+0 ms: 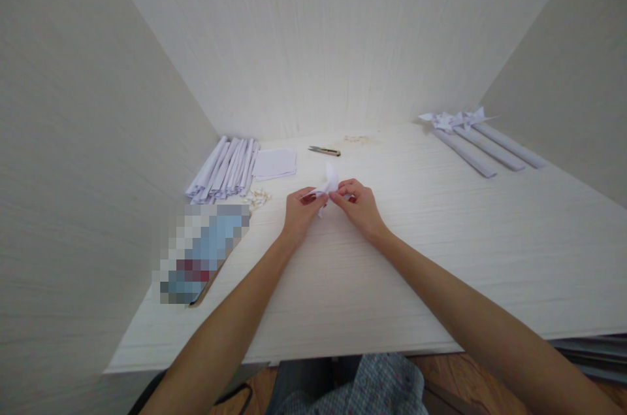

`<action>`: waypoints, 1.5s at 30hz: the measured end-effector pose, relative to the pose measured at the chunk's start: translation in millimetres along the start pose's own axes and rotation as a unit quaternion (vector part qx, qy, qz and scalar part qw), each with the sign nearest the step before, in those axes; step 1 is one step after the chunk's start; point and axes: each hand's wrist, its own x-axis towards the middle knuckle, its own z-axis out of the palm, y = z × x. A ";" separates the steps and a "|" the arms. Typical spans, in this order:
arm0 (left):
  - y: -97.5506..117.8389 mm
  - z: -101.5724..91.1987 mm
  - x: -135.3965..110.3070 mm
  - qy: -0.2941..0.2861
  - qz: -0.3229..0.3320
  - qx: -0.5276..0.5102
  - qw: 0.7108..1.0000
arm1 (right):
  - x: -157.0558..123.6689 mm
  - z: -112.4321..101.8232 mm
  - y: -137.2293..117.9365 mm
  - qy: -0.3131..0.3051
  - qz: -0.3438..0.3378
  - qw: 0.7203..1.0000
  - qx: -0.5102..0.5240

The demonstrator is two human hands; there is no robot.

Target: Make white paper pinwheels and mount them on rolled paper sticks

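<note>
Both hands meet over the middle of the white table (pixel 441 258). My left hand (pixel 300 210) and my right hand (pixel 359 204) each pinch a small folded piece of white paper (pixel 330 181) held between them, just above the tabletop. Part of the paper sticks up above the fingers. The fingers of both hands are closed on it.
A bundle of rolled white paper sticks (pixel 224 170) lies at the back left beside a stack of white paper squares (pixel 275 163). Small snips (pixel 324 151) lie behind the hands. Finished paper pinwheels on sticks (pixel 473 137) lie at the back right. A blurred flat object (pixel 203 251) lies at the left. White walls enclose the table.
</note>
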 end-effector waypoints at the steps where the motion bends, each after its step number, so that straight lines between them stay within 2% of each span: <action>1: -0.4 0.0 0.2 0.001 0.002 0.003 1.000 | 0.0 0.1 -0.2 -0.001 0.000 1.000 -0.002; 6: -2.1 0.7 1.2 0.019 0.007 0.018 1.000 | -0.1 0.2 -1.8 -0.002 0.002 1.000 0.002; 9: -2.2 0.6 1.0 0.025 0.006 0.031 0.999 | 0.5 -1.0 -3.5 -0.003 0.015 0.999 0.042; 14: -3.0 -1.0 0.5 -0.008 -0.007 0.039 0.999 | 3.8 -3.9 -3.3 -0.041 0.066 0.982 0.171; 20: -2.4 -1.2 0.4 -0.030 -0.012 0.056 0.998 | 7.3 -5.1 1.8 -0.087 0.098 0.969 0.211; 25: 0.4 0.2 -0.2 -0.028 -0.012 0.065 0.997 | 6.1 -2.9 1.7 -0.062 0.101 0.972 0.201; 31: -1.0 -0.3 1.0 -0.035 -0.021 0.028 0.999 | 2.9 1.1 -1.6 -0.030 0.108 0.970 0.217; 38: -1.9 -0.8 2.7 -0.050 -0.040 0.009 0.998 | 1.9 3.0 -1.7 -0.016 0.110 0.959 0.259; 45: -0.7 -0.2 1.1 -0.053 -0.029 0.005 0.998 | 1.3 2.5 -2.2 -0.014 0.112 0.956 0.269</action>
